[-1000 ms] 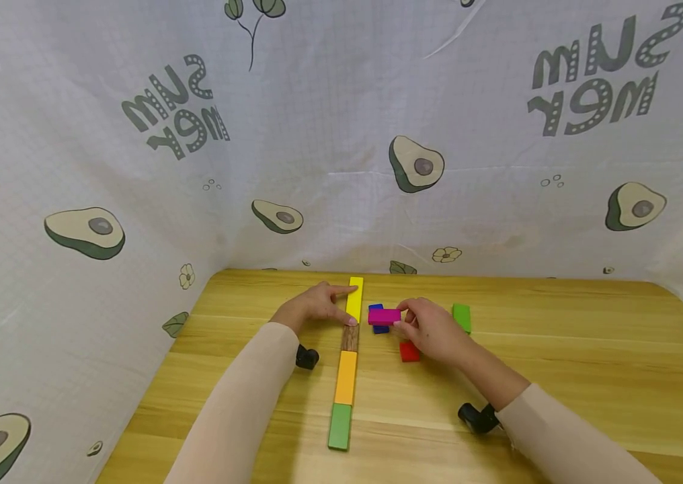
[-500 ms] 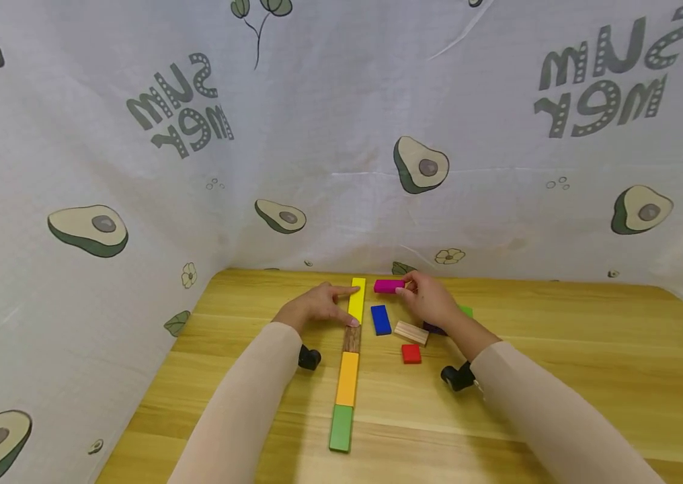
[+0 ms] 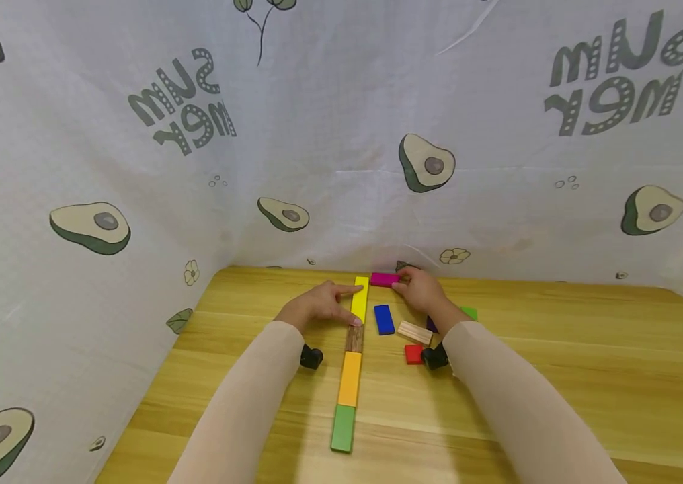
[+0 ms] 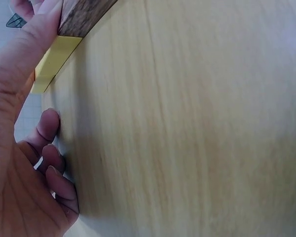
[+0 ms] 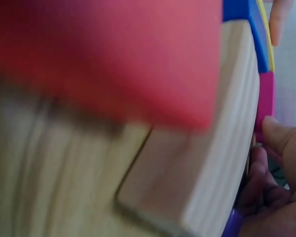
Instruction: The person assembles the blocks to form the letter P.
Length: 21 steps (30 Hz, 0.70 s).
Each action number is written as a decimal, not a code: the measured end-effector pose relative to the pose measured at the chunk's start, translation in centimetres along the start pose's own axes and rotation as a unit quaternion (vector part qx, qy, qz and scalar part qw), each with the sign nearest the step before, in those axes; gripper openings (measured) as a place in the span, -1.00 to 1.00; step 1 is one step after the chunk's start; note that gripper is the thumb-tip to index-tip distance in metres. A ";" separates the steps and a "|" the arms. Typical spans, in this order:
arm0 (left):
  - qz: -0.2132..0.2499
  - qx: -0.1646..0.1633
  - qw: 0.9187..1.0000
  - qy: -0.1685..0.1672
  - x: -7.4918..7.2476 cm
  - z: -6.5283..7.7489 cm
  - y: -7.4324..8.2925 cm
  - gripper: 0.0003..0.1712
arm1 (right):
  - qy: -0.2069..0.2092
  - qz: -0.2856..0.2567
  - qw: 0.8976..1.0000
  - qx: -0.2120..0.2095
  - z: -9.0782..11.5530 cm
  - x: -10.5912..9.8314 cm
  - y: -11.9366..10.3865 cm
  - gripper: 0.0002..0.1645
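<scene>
My left hand [image 3: 323,302] has index finger and thumb spread straight along the yellow block [image 3: 359,302], fingertips on it near its two ends. The left wrist view shows its other fingers loosely bent over the table. The yellow block tops a straight row with a brown wood-grain block [image 3: 354,338], an orange block [image 3: 350,378] and a green block [image 3: 343,428]. At the table's back, my right hand [image 3: 425,290] pinches the right end of a magenta block [image 3: 384,279]. That block lies crosswise, its left end right beside the yellow block's far end.
Right of the row lie a blue block [image 3: 384,320], a plain wooden block [image 3: 415,333] and a red block [image 3: 413,354]. A dark purple block [image 3: 431,325] and a second green block [image 3: 469,313] are partly hidden by my right arm. A patterned cloth [image 3: 341,202] hangs behind the table.
My right hand has carried the magenta block from over the blue block to the back, then left toward the yellow block's far end. The left hand stays on the yellow block.
</scene>
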<state>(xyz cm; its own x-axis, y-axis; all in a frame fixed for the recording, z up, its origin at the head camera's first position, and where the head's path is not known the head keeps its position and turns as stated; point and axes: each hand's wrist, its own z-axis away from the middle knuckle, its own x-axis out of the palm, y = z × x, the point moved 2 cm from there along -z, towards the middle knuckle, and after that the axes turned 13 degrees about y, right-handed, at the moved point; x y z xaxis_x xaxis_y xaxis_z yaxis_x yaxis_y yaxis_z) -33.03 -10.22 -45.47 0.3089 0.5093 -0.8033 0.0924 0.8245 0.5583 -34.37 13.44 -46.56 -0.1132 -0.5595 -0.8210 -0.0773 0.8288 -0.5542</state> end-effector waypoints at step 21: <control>-0.007 -0.005 1.000 -0.002 0.0 -0.1 0.0 0.00 | -0.016 0.018 0.998 0.052 -0.3 0.3 -0.2 -0.38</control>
<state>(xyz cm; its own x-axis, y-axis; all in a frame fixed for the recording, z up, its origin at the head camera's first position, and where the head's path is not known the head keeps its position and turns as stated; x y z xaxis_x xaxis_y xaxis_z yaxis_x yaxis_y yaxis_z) -33.10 -10.21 -45.54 0.3111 0.4965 -0.8104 0.0869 0.8342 0.5445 -34.66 13.09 -46.60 -0.0812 -0.5298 -0.8442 0.0307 0.8453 -0.5334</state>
